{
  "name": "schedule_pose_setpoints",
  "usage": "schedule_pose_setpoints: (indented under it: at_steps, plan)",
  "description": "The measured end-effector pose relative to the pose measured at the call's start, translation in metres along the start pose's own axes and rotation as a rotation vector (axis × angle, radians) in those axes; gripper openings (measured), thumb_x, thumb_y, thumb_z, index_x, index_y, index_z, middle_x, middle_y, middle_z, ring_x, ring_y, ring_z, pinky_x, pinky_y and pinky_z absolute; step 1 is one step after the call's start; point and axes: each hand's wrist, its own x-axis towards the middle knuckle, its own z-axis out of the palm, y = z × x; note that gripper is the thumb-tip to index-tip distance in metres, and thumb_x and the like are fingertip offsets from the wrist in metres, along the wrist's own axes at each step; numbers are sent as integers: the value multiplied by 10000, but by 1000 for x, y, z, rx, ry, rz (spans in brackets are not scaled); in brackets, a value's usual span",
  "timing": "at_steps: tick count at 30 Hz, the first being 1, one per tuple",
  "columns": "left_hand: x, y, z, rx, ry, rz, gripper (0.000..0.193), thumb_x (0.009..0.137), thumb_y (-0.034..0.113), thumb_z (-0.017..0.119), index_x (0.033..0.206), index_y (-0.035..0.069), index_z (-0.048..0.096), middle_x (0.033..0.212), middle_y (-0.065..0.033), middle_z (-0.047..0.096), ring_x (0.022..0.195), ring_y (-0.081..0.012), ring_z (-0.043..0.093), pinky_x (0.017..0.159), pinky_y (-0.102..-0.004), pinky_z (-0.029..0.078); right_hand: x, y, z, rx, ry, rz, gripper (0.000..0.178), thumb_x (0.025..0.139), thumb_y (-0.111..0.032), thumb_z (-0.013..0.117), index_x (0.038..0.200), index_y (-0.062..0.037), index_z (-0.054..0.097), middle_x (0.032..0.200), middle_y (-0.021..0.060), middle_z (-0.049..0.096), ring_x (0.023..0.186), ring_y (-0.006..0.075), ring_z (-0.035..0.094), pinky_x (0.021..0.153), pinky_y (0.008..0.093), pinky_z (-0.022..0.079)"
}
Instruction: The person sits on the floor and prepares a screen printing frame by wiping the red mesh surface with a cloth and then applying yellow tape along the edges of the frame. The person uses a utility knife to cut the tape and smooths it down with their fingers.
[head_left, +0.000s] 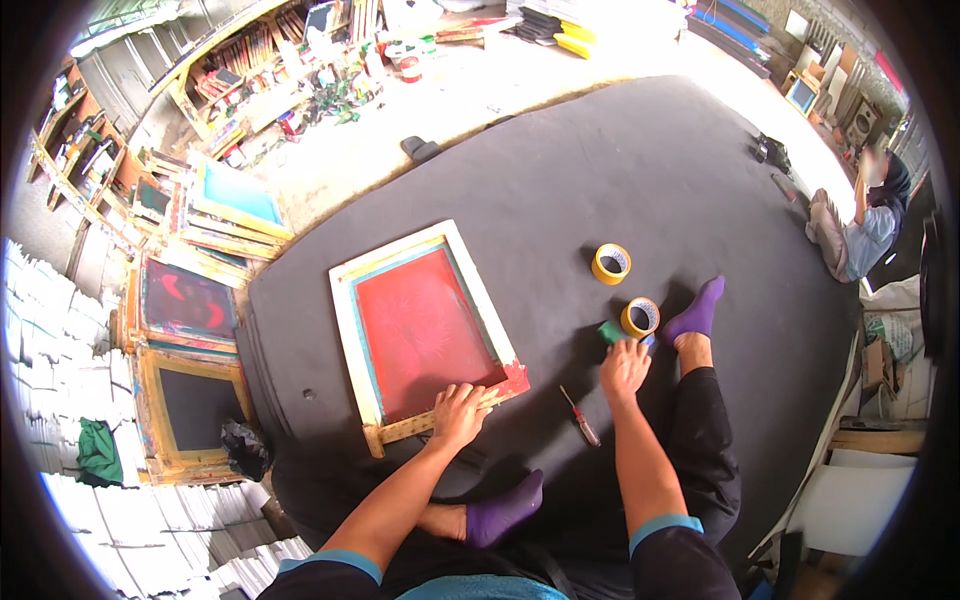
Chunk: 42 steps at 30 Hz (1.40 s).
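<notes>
Fingers of the left hand lie spread flat on the bottom rail of a wooden screen frame with red mesh, which rests on a dark mat on the floor. The right hand reaches with fingers loosely curled to a small green block, touching it beside a yellow tape roll. A second tape roll lies farther off, and a red-handled screwdriver lies between the forearms.
</notes>
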Motion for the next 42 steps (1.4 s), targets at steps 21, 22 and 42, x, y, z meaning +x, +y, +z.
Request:
schedule_pose_setpoints:
  at_steps: [21,22,42]
  plan:
    - [-52,-42,-1,74,23,-144,655,888,367,811,1454,119,591,1289,-104,614,1208,-332,579,1045,-483,477,-185,-205,-43,217,-800,-556,670,881,-631,734,1188,-55,585,1152,192,697,889,371,769,721,518,627]
    - [-50,-42,1,76,30,-136,647,887,366,812,1445,123,595,1284,-103,615,1203,-334,581,1037,-485,482,-184,-203,-43,200,-805,-580,663,883,-622,735,1184,-51,582,1142,194,698,889,372,769,722,517,627]
    - [-26,-26,10,-81,10,-16,508,838,318,845,1270,99,691,1211,-57,661,1161,-299,578,983,-464,473,-67,-10,-29,231,-350,371,621,806,-474,830,1118,26,637,1118,275,718,1056,453,707,925,527,559]
